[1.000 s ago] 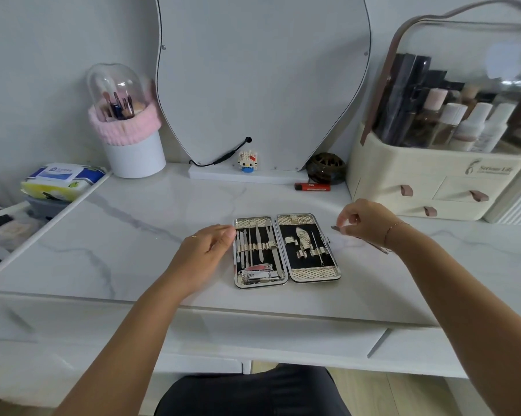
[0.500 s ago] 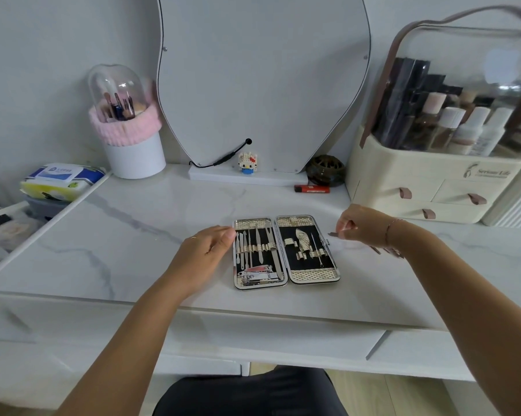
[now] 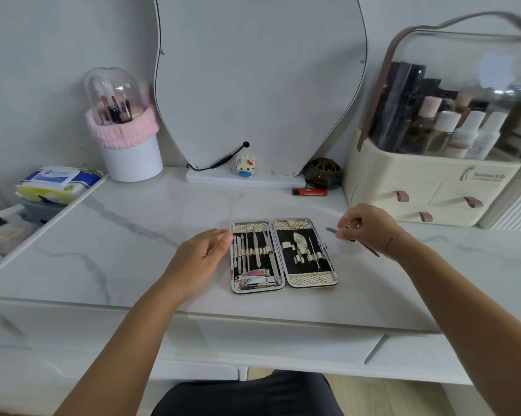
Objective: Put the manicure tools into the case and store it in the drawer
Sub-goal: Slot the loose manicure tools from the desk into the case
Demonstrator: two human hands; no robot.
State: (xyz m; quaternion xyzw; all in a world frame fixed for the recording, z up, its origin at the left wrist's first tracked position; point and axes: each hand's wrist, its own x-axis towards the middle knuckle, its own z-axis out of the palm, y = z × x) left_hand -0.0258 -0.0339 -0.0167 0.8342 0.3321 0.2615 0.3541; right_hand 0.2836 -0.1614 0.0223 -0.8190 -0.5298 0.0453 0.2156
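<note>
My left hand (image 3: 203,256) lies flat on the marble tabletop (image 3: 127,235), fingers loosely spread and holding nothing, their tips just touching the left edge of the case (image 3: 283,255); I judge it is there to keep the case from sliding. The case lies open like a book near the table's front edge, both halves black-lined with gold mesh ends. The left half holds a row of slim steel tools under elastic loops and a nail clipper (image 3: 254,280) at its near end; the right half holds fewer pieces, with loops to spare. My right hand (image 3: 368,226), just right of the case, pinches a thin tool (image 3: 332,230) between thumb and fingertips, tip aimed left toward those loops.
</note>
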